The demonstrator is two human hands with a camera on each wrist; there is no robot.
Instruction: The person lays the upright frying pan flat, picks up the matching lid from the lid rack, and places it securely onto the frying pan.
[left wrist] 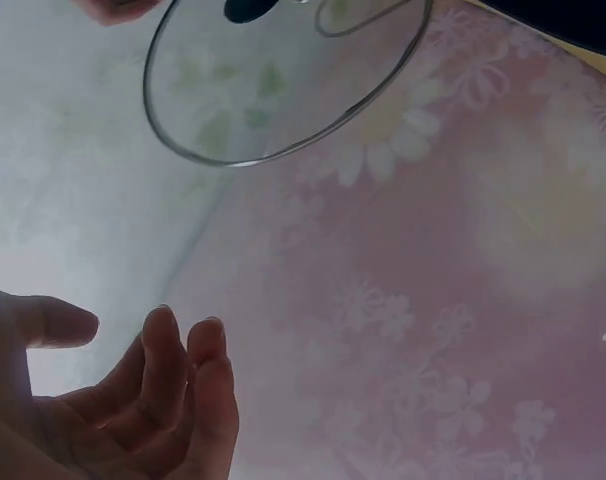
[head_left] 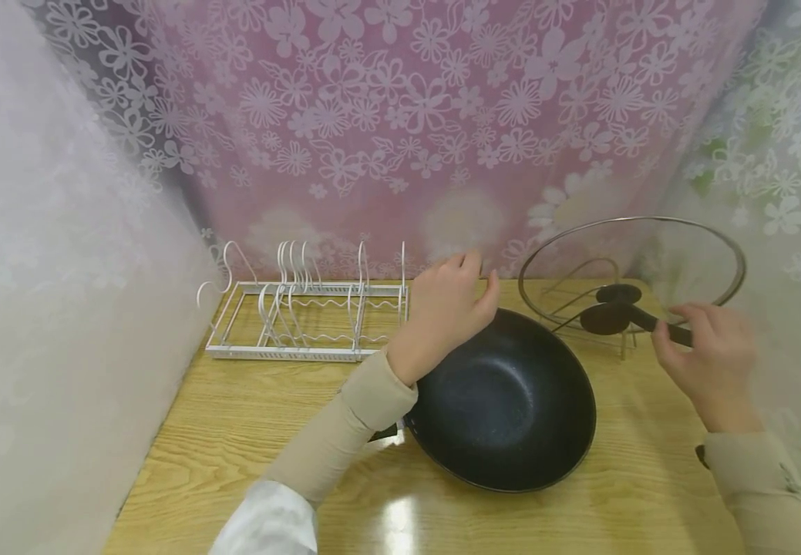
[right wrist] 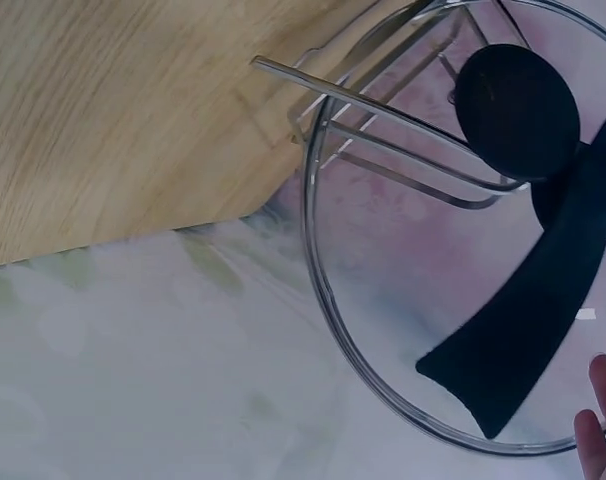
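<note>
A large glass pot lid with a metal rim leans upright in a small wire stand at the back right of the table. A black handle slants across its front from a round black base. My right hand is right at the handle's end in the head view; in the right wrist view its fingertips show apart from the handle, near the rim. My left hand is raised over the back left of a black wok, fingers loosely bent around nothing.
A white wire rack with upright loops stands at the back left, partly behind my left forearm. The wok's handle points left under my sleeve. Flowered pink and white sheets enclose the wooden table at the back and sides.
</note>
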